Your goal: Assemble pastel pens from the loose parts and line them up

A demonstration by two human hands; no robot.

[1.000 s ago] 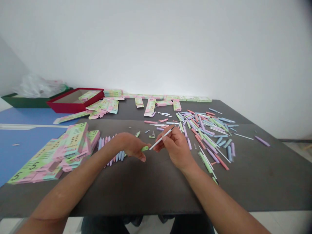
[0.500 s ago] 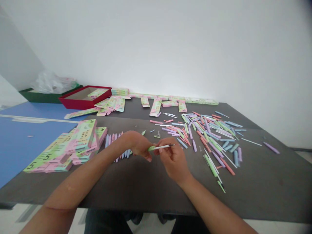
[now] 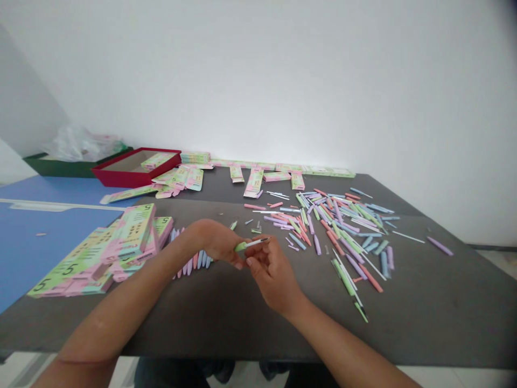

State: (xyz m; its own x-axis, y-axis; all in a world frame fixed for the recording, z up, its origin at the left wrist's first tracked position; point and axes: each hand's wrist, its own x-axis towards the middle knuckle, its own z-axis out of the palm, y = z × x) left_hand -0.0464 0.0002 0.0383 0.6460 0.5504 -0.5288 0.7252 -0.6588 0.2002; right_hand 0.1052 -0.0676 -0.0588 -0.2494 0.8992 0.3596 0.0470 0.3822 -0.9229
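My left hand (image 3: 218,241) is closed around a green pen barrel (image 3: 241,246) just above the dark table (image 3: 424,302). My right hand (image 3: 272,269) pinches a thin white refill (image 3: 258,242) whose left end sits inside the barrel's mouth; only a short length of it still shows. Both hands meet near the table's middle. A row of finished pastel pens (image 3: 193,260) lies just behind my left wrist.
A heap of loose pastel pen parts and refills (image 3: 343,229) spreads to the right. Flat printed boxes (image 3: 100,250) are stacked at the left, more cartons (image 3: 252,180) lie along the back edge, and a red tray (image 3: 133,167) stands at the back left.
The white refill, held apart from the green barrel a second ago, has been pushed most of the way into it. My right hand moved left toward my left hand.
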